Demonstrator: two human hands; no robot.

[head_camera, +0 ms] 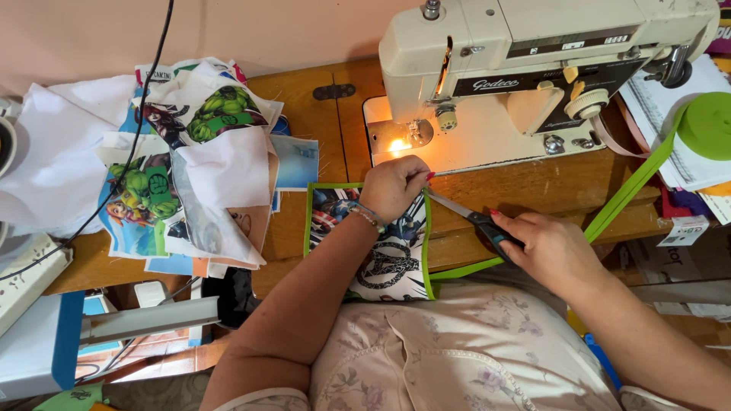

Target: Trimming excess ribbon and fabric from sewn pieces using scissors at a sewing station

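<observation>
- We look down on a wooden sewing table [320,137] set against a pale pink wall, its top crowded with cloth.
- Nearest us, a printed fabric panel [381,262] with green edging lies half on the table, half over the lap, so its top edge faces the machine.
- Our left hand [394,186] rests on that top edge, fingers pinched together, probably on a thread end, though it is too fine to see.
- Our right hand [550,247] is closed around the dark handles of the scissors [466,215], whose blades point at the pinch.
- A green tape [620,199] runs from the panel to a roll [707,125] at right.
- Left, a pile of printed pieces [183,160] waits.
- Farthest, the cream sewing machine [533,68] stands with its lamp lit.
</observation>
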